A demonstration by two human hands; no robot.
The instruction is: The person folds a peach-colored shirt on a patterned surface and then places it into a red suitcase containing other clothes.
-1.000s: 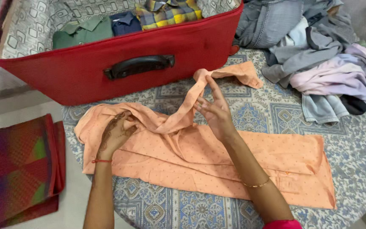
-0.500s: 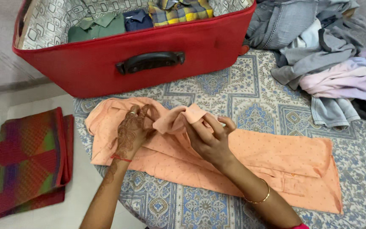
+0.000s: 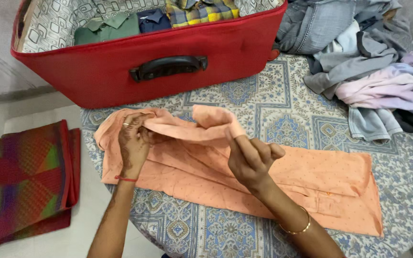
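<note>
While the left hand (image 3: 134,143) pins the peach shirt (image 3: 283,184), the right hand (image 3: 250,157) pinches its sleeve.

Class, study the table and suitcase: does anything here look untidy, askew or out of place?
Yes. The heap of clothes at the table's far right lies crumpled and unfolded, unlike the folded shirts in the red suitcase. The orange garment is only bunched at the end where both hands grip it.

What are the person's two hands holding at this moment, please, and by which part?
Both hold the peach shirt: the right hand pinches its folded sleeve end, and the left hand grips the bunched shoulder end.
</note>
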